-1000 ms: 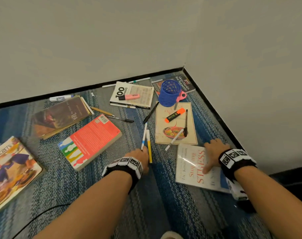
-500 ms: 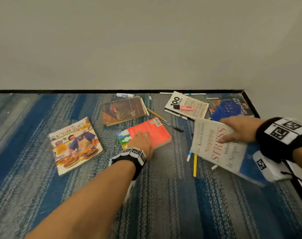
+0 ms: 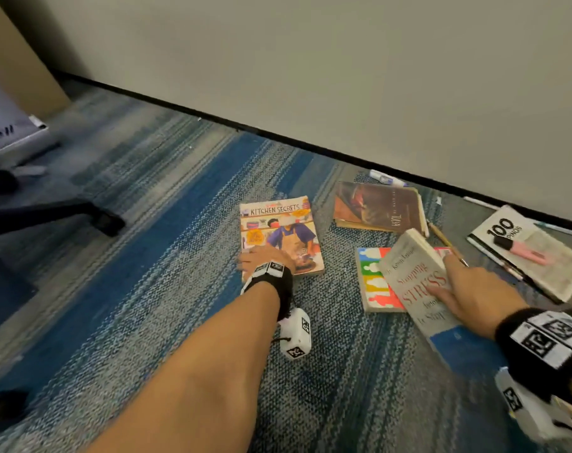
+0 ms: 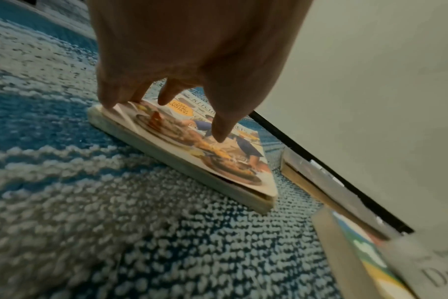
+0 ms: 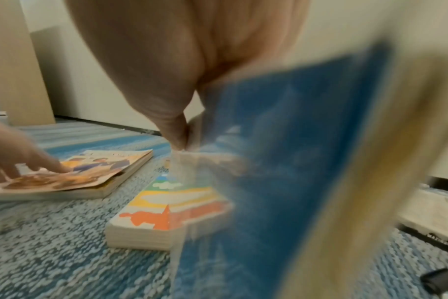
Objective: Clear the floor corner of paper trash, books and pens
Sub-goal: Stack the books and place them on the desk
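Fingertips of left hand press Kitchen Secrets book, not gripping; at three o'clock, right hand clasps tilted Stress book.

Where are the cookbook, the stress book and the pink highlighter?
cookbook (image 3: 281,237): head view, on the cover picture.
stress book (image 3: 408,273): head view, on the white cover by the title.
pink highlighter (image 3: 526,253): head view, on its pink barrel.

Kitchen Secrets bk: flat on carpet, cover cnr lifted. White/blue Stress bk: raised, tilted over multicolour bk. Brown bk, marker: near wall. Pink highlighter: on "100" bk.
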Motion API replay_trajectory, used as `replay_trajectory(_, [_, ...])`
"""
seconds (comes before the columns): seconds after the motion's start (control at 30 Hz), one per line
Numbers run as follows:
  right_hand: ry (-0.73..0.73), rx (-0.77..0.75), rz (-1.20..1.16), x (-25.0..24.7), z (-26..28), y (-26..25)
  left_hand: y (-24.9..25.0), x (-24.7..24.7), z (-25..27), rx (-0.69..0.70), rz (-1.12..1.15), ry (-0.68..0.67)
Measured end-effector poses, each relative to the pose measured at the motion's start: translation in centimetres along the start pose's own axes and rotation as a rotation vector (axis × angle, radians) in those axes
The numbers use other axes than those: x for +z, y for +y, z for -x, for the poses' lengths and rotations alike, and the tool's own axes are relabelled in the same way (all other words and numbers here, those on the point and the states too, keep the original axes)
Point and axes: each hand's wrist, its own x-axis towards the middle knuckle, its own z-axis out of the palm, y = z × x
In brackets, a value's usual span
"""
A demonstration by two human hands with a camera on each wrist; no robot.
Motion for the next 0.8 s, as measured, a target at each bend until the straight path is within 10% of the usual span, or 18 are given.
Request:
replay_trajectory(0.3, [-0.042,0.024,-0.193,0.9,0.1,1.3,-1.0,0.1,-0.7,-0.064,-0.040,-0.126])
replay_trajectory(0.63, [-0.306,0.118,-0.615,3.5,2.3,7.3,5.9,-1.4,3.2,0.388,0.616,0.039])
replay_trajectory(0.8, [-0.442,0.204,-0.562,6.1,4.2,10.3,8.6,-2.0,8.2,0.633,0.856,-0.140])
